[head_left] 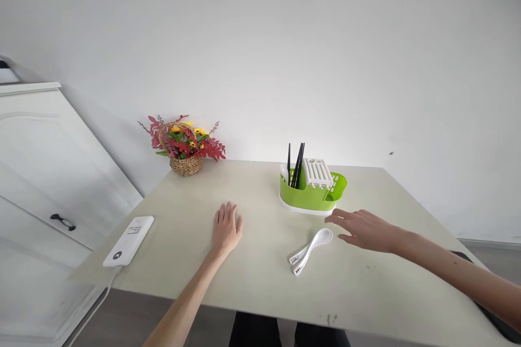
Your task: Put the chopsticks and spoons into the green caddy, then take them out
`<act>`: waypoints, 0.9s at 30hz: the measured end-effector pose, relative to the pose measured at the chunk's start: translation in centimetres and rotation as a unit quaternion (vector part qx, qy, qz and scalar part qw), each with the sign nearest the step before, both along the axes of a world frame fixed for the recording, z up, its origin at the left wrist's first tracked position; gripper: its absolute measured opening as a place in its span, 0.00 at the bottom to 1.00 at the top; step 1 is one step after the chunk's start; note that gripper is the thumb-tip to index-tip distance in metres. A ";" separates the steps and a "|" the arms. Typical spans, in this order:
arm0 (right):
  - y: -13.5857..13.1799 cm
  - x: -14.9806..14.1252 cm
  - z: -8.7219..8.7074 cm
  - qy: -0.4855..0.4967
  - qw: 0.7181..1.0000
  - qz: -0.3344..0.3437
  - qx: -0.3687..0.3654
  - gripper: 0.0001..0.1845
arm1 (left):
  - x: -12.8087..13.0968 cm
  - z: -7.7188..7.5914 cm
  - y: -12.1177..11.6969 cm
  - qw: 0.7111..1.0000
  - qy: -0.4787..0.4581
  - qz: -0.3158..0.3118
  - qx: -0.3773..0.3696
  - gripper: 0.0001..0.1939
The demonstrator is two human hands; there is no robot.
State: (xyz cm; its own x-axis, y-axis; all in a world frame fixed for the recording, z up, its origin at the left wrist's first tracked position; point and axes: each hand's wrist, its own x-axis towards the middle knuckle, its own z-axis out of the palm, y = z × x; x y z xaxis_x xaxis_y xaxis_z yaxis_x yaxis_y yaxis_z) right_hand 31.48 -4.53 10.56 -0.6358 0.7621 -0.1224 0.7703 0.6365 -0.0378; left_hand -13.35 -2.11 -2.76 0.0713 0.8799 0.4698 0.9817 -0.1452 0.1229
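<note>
Spoons point(321, 237), two, white, overlapping on the table point(252, 276), inward from the near edge, bowls towards the far right corner, handles splayed towards the near edge. Right hand point(364, 229) just beside the bowls, fingers loosely parted, gripping nothing; cannot tell whether touching the table. Left hand point(226, 233) palm down towards the left edge, fingers extended, holding nothing. Main risk, judged: lower spoon slipping free if pinched by the top one alone. Also possible: green rack point(305, 196) nudged towards the far edge by stray fingertips, rattling the chopsticks point(298, 165).
</note>
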 end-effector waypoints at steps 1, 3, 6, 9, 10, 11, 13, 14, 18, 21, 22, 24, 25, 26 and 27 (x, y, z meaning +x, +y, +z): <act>-0.1 0.1 -0.7 -0.014 1.000 0.006 0.014 0.26 | 0.0 0.0 -0.2 1.000 0.001 0.000 -0.002 0.26; -0.2 -0.1 -2.0 -0.040 0.998 0.020 0.040 0.29 | 0.1 0.0 -0.5 1.000 0.003 -0.004 -0.004 0.26; -0.4 -0.8 -3.7 -0.070 0.993 0.049 0.079 0.31 | 0.0 -0.2 -0.9 1.000 0.003 -0.009 -0.001 0.26; -0.4 -1.8 -5.3 -0.084 0.988 0.067 0.111 0.30 | 0.0 -0.3 -1.2 1.000 0.003 -0.009 0.000 0.26; -0.4 -2.2 -5.8 -0.085 0.987 0.068 0.117 0.30 | -0.1 -0.3 -1.3 1.000 0.002 -0.009 -0.002 0.26; -0.4 -2.5 -6.3 -0.084 0.987 0.067 0.121 0.29 | -0.1 -0.3 -1.3 1.000 0.001 -0.010 -0.004 0.26; -0.5 -3.2 -7.1 -0.082 0.987 0.066 0.125 0.27 | -0.1 -0.3 -1.3 1.000 -0.003 -0.012 -0.006 0.26; -0.5 -3.4 -7.4 -0.081 0.986 0.066 0.127 0.27 | -0.1 -0.3 -1.3 1.000 -0.004 -0.013 -0.007 0.26; -0.5 -3.8 -8.1 -0.075 0.987 0.058 0.130 0.25 | -0.1 -0.3 -1.3 1.000 -0.001 -0.014 -0.005 0.26; -0.5 -3.6 -8.4 -0.068 0.987 0.054 0.133 0.27 | -0.1 -0.4 -1.4 1.000 0.005 -0.012 -0.004 0.25; -0.4 -3.5 -8.4 -0.066 0.987 0.055 0.135 0.28 | -0.1 -0.4 -1.4 1.000 0.006 -0.012 -0.005 0.25; -0.3 -3.2 -8.4 -0.062 0.987 0.057 0.138 0.29 | -0.1 -0.5 -1.5 1.000 0.005 -0.012 -0.004 0.25; -0.3 -3.1 -8.4 -0.060 0.987 0.059 0.140 0.29 | -0.1 -0.5 -1.5 1.000 0.004 -0.012 -0.003 0.25; -0.2 -3.0 -8.4 -0.057 0.986 0.061 0.142 0.29 | -0.2 -0.6 -1.5 1.000 0.003 -0.013 -0.002 0.25; -0.2 -2.9 -8.4 -0.055 0.986 0.062 0.144 0.28 | -0.2 -0.6 -1.5 1.000 0.002 -0.013 0.000 0.25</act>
State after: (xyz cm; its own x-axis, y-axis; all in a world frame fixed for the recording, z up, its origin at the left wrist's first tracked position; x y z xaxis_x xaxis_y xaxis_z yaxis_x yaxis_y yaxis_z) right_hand 28.60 -4.75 2.19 -0.7219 0.6918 0.0152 0.6747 0.6988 0.2376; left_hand -13.53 -3.60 -3.35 0.0956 0.8782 0.4687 0.9783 -0.1697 0.1185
